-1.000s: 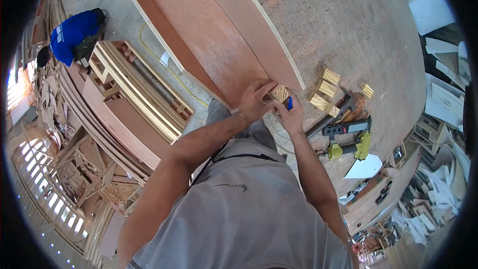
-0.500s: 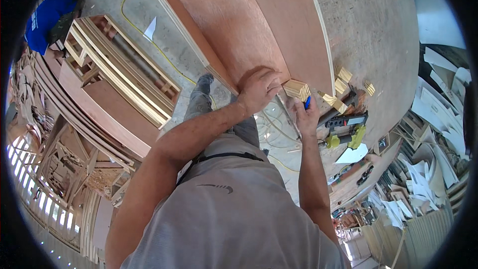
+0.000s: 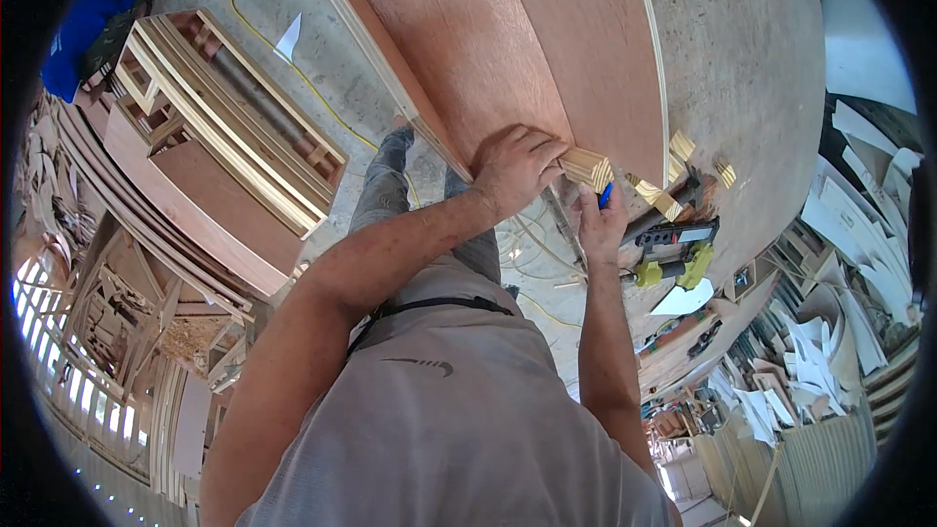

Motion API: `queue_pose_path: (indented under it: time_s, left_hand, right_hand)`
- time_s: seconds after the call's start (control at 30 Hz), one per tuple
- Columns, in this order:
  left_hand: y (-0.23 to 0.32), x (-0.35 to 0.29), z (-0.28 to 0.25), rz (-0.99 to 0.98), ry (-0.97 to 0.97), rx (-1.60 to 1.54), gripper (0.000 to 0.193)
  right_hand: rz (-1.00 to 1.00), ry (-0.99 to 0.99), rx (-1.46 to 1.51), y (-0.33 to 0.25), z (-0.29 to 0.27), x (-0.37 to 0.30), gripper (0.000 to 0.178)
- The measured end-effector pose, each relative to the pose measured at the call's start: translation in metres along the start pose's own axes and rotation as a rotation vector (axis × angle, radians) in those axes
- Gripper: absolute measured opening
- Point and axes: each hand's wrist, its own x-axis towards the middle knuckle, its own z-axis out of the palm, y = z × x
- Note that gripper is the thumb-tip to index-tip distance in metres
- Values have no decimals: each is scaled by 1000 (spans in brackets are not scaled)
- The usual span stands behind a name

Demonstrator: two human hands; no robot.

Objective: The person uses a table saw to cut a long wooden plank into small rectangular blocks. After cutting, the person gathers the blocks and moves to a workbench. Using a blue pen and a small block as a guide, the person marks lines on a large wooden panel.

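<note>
A short wood block (image 3: 584, 165) with a striped end grain lies at the near end of a curved, trough-like plywood piece (image 3: 488, 49). My left hand (image 3: 519, 172) reaches over that end, its fingers closed on the block's left side. Just below the block, my right hand (image 3: 602, 226) is closed round a small blue tool (image 3: 606, 196), mostly hidden by the fingers, so its kind cannot be told. The right thumb and fingertips are close under the block's end.
More wood blocks (image 3: 654, 197) and a green-and-black nail gun (image 3: 683, 259) lie to the right on the worktop (image 3: 752, 68). Curved wooden frames (image 3: 229, 127) stand at the left, near a person in blue (image 3: 88, 24). A yellow hose (image 3: 312, 93) crosses the floor. White offcuts (image 3: 839, 244) are piled far right.
The view has shifted slightly. My left fingertips have moved right, nearer to the wood block, and press together at its side. My right hand keeps its hold on the blue tool.
</note>
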Motion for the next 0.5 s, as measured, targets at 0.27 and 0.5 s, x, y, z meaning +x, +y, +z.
queue_pose_path:
  time_s: [0.27,0.5]
  left_hand:
    - [-1,5,1,57,24,22,28]
    - [-2,8,1,76,2,28,25]
  right_hand:
    - [32,18,34,-14,4,-1,26]
    - [36,6,128,-5,3,-1,25]
